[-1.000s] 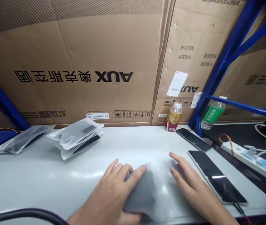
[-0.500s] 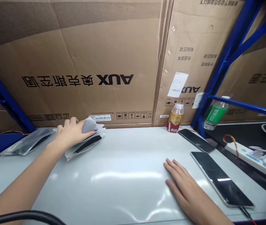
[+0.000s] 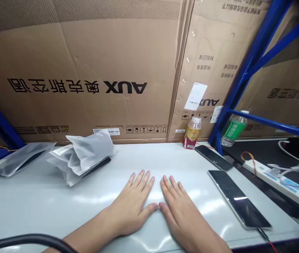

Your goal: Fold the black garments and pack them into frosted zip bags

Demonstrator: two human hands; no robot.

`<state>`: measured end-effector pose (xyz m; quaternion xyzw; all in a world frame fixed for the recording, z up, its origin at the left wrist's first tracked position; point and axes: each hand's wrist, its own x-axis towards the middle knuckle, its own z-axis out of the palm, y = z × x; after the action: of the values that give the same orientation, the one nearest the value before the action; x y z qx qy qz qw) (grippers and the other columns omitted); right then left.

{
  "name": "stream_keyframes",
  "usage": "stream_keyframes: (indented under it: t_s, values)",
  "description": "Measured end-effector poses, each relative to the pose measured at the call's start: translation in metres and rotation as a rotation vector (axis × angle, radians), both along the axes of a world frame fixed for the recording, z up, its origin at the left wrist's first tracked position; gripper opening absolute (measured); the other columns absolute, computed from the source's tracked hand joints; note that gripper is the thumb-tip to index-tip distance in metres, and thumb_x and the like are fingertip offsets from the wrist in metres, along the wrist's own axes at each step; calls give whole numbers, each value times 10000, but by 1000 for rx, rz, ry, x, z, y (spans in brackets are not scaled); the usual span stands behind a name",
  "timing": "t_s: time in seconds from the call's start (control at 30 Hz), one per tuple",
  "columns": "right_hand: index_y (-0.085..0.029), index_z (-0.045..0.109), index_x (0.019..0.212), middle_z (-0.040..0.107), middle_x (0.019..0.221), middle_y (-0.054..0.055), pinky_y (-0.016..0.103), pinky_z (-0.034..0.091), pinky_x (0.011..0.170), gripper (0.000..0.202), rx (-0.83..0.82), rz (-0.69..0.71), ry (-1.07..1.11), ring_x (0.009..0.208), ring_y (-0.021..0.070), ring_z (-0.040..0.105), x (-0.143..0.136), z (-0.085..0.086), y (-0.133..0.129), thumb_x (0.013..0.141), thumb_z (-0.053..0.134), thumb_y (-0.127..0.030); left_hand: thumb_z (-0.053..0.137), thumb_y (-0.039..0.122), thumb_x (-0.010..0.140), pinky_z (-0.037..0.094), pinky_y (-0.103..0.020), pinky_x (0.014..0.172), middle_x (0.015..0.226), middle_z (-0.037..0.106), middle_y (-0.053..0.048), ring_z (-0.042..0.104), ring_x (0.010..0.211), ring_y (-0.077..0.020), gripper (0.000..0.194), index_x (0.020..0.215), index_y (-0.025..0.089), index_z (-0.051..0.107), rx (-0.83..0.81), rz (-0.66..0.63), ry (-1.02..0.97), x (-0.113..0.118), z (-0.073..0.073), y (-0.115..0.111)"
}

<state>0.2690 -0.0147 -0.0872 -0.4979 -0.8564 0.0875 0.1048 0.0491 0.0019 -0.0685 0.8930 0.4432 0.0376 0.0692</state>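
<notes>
1. Bags [image 3: 90, 151] of frosted plastic lie in an uneven stack at the far left of the white tabletop [image 3: 139, 158], well apart from both hands — something black [image 3: 98, 167] shows along their lower edge.
2. The person's left hand [image 3: 136, 200] rests palm down near the middle of the tabletop, fingers spread, gripping nothing.
3. The right hand [image 3: 177, 203] lies flat beside it, likewise released — the thumb tips touch or nearly touch.
4. Another frosted bag [image 3: 20, 160] lies left of the stack.
5. Right of the hands lies a phone [image 3: 240, 198] with a cable [image 3: 264, 233] at its near end; a second phone [image 3: 214, 157] lies beyond, near a red-and-gold bottle [image 3: 192, 133].
6. Cardboard boxes [image 3: 86, 52] stand along the far edge.
</notes>
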Motion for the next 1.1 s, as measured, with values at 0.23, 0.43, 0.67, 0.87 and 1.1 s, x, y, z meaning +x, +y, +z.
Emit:
stream_keyframes:
  t_s: [0.23, 0.43, 0.67, 0.87, 1.1]
  values:
    - [-93, 402, 1635, 289, 1706, 116, 595, 315, 1294, 599, 46, -28, 54, 1598, 363, 280, 2, -4, -2, 1098, 425, -357, 338, 583, 1118, 216, -636, 1315, 1750, 174, -159, 167, 1631, -372, 724, 1706, 169, 248, -38, 19, -4, -2, 4, -1]
    - [-123, 411, 1638, 302, 1708, 105, 590, 325, 1294, 590, 55, -39, 67, 1599, 356, 288, 2, -5, -1, 1092, 438, -346, 391, 533, 1114, 257, -638, 1304, 1749, 200, -148, 198, 1622, -382, 695, 1705, 194, 259, 8, 23, -21, -1, -3, 1]
    - [-104, 411, 1634, 293, 1703, 117, 599, 340, 1281, 593, 68, -31, 45, 1593, 370, 299, 2, -5, -1, 1090, 436, -337, 378, 564, 1112, 274, -625, 1301, 1748, 217, -146, 224, 1618, -379, 703, 1706, 207, 259, 32, 23, -29, -2, -7, 0]
    - [-126, 422, 1636, 307, 1701, 106, 602, 352, 1277, 589, 86, -35, 49, 1585, 374, 313, 2, -5, -2, 1090, 440, -347, 485, 493, 1086, 323, -654, 1272, 1710, 360, -136, 331, 1583, -406, 631, 1650, 221, 402, 169, -23, -24, -9, 1, 10]
    - [-107, 408, 1639, 313, 1705, 105, 589, 336, 1288, 597, 57, -50, 81, 1590, 372, 305, 1, 2, -3, 1082, 455, -318, 495, 289, 1089, 610, -456, 991, 1269, 774, -44, 744, 1120, -274, 301, 1304, 263, 703, 360, -90, -96, -45, 68, -8]
